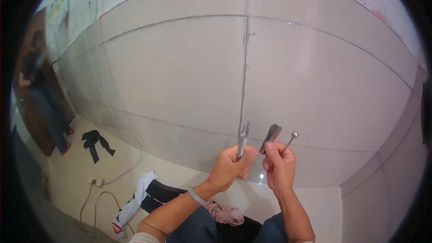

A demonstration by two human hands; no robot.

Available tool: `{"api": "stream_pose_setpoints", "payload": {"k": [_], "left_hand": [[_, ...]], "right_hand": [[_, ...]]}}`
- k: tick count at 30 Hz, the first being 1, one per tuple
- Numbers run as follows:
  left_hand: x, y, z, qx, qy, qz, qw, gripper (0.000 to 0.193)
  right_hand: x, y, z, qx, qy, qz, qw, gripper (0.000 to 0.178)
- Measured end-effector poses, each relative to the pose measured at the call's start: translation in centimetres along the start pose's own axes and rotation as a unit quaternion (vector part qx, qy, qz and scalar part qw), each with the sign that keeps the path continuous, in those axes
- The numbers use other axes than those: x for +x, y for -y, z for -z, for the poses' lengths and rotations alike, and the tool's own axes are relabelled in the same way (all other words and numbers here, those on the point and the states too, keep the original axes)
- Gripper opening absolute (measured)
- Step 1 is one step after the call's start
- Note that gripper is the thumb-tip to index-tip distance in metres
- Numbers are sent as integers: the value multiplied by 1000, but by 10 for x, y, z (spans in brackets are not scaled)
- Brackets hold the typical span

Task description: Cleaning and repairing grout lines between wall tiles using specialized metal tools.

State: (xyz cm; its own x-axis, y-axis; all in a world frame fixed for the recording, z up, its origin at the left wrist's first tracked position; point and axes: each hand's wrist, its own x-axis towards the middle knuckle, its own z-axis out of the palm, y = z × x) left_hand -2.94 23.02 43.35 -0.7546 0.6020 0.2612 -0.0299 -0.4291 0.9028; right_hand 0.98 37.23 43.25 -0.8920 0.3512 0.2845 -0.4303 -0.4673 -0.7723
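In front of a wall of large grey tiles (180,72), I hold tools in both hands. My left hand (231,167) is closed around a slim silvery tool (243,138), which points up beside the dark vertical tile joint (245,69). I cannot make out its exact kind. Pinched in my right hand (280,168) are a flat dark metal scraper blade (272,136) and a thin rod with a shiny steel ball (294,134) at its end. The two hands are side by side, slightly apart.
Below my left arm lie black and white cloths (155,191) and a pinkish rag (227,214). A power socket with cords (95,181) and a black garment (96,143) lie on the floor to the left. Another person (47,94) stands by a brown door.
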Motion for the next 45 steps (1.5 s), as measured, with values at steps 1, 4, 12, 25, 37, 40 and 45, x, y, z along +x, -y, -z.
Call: {"api": "stream_pose_setpoints", "payload": {"k": [1,4,12,25,37,40,45], "left_hand": [[-2,8,-3,-3,2,0,1000,22],[-3,21,-11,-19,-25,-21,999,20],[14,41,-26,-87,-88,-88,988,17],[6,58,-16,-148,-174,-165,959,12],[5,34,6,-107,-220,-222,944,12],[4,33,11,-81,-236,-231,940,10],[8,30,15,-56,-246,-231,940,9]], "right_hand": [[0,0,-1,-5,-5,7,1000,15],[1,-2,2,-18,-1,9,1000,16],[7,7,11,-45,29,-8,999,19],[76,74,15,-464,6,314,828,20],[151,128,-94,-634,8,506,585,8],[154,127,-97,-642,10,514,569,9],[162,133,-104,-629,31,530,569,5]]}}
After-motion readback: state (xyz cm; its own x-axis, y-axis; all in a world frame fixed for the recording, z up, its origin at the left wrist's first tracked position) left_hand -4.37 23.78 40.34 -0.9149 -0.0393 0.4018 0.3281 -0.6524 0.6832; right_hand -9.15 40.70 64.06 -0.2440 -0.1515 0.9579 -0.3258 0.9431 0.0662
